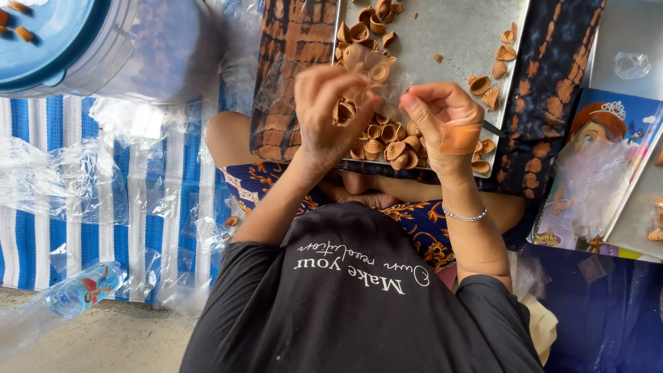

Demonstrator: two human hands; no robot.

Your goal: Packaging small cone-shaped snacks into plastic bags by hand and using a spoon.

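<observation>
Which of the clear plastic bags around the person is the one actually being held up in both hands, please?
The small clear bag pinched between the left hand and right hand above the metal tray; the others lie loose on the striped mat.

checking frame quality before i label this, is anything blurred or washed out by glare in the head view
Head view: soft, even daylight, no hard shadows; the left hand and the clear plastic bag it holds show motion blur; the right hand is sharper; mild sheen on the silver metal tray; straight edges bow near the corners.

Your left hand (324,110) and right hand (442,121) are raised close together, fingers pinched inward — both forearms bent upward (right wrist braceleted) above the metal tray (442,34).
</observation>
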